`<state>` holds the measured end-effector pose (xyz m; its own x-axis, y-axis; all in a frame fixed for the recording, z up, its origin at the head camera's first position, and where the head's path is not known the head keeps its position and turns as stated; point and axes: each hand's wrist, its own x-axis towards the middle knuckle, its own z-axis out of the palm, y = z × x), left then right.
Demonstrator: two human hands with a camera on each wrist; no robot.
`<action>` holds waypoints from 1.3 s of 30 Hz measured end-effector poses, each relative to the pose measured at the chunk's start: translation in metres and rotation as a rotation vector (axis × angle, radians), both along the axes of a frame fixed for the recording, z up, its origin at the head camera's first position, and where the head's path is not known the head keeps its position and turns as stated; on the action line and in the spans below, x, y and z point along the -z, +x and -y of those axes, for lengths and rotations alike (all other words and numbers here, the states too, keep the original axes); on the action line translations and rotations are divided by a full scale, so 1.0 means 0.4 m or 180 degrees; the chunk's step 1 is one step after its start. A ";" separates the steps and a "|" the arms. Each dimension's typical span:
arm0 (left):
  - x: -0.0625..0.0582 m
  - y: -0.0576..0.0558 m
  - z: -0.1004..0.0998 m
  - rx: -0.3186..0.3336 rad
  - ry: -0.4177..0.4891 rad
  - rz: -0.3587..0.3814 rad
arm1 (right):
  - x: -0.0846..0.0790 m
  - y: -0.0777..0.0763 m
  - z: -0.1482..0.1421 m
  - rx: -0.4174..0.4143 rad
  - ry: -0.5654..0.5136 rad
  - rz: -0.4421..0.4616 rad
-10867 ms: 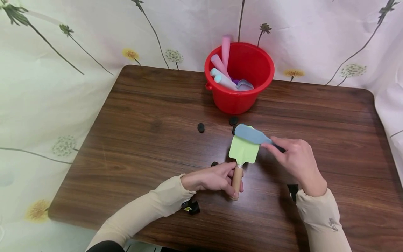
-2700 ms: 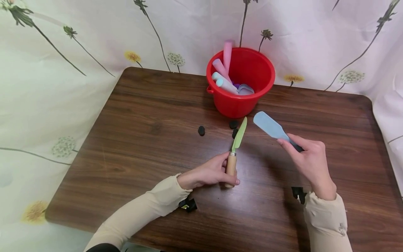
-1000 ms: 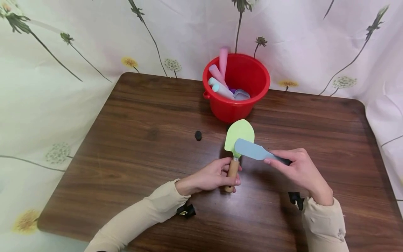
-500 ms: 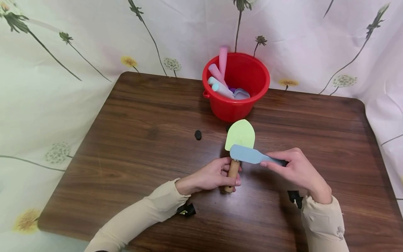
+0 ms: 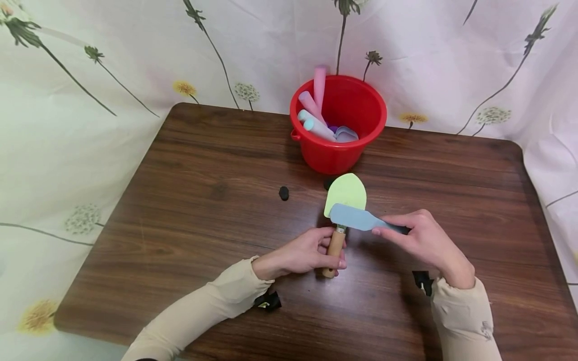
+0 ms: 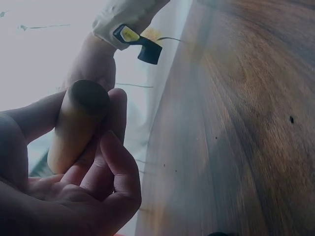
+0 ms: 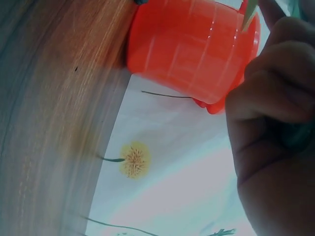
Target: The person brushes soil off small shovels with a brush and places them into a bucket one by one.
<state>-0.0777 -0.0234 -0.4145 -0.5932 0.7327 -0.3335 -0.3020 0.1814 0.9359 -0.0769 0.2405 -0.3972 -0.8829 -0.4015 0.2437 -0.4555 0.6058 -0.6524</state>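
In the head view my left hand (image 5: 309,253) grips the wooden handle (image 5: 334,250) of a small light-green trowel (image 5: 346,189), its rounded, pointed blade turned broad side up and away from me. The left wrist view shows my fingers curled round that handle (image 6: 78,128). My right hand (image 5: 429,240) pinches the dark handle of a light-blue, paddle-shaped tool (image 5: 352,217). That tool lies crosswise over the lower part of the trowel blade; its underside is hidden. The right wrist view shows the curled fingers of my right hand (image 7: 280,93).
Behind the trowel stands a red bucket (image 5: 334,155) holding pink, pale-blue and purple tools. On the brown wooden table (image 5: 203,210) lie a black pebble-like piece (image 5: 283,193) and another (image 5: 329,183) partly behind the blade. A flowered cloth (image 5: 135,60) hangs behind.
Earlier the trowel was edge-on with the blue tool apart at the right. Then the broad face was turned up, and the blue tool slid over it towards the handle and now slightly back up.
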 end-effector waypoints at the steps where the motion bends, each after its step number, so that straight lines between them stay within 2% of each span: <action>1: 0.000 0.001 0.000 0.0006 0.0004 0.0020 | 0.000 -0.002 0.000 0.0020 0.0012 -0.0022; 7: 0.001 0.008 0.002 0.0042 0.0060 0.0110 | 0.000 -0.018 -0.007 0.0238 0.0060 -0.0296; 10: 0.004 0.012 0.003 0.0088 0.0105 0.0070 | 0.000 -0.029 -0.012 0.0474 0.0058 -0.0433; 14: 0.006 0.019 0.003 0.0169 0.0124 0.0012 | -0.003 -0.039 -0.015 0.0903 0.0065 -0.0412; 18: 0.006 0.022 0.003 0.0170 0.0082 -0.0020 | -0.005 -0.038 -0.007 0.1131 0.0102 -0.0430; 21: 0.007 0.021 0.001 0.0132 0.0047 -0.0048 | -0.009 -0.029 0.005 0.1005 0.0059 -0.0420; 25: 0.009 0.016 -0.001 0.0046 0.0001 -0.0102 | -0.017 -0.011 0.027 0.0484 0.0025 -0.0263; 28: 0.008 0.012 -0.001 0.0011 -0.0049 -0.0155 | -0.025 0.000 0.044 0.0071 0.0157 -0.0180; 31: 0.006 0.011 0.000 0.0063 -0.0119 -0.0267 | -0.031 0.006 0.058 -0.0163 0.0324 -0.0188; 35: 0.004 0.012 0.000 0.0150 -0.0205 -0.0464 | -0.035 0.004 0.063 -0.0145 0.0473 -0.0309; 39: 0.000 0.013 0.001 0.0159 -0.0245 -0.0578 | -0.039 -0.004 0.060 0.0119 0.0569 -0.0456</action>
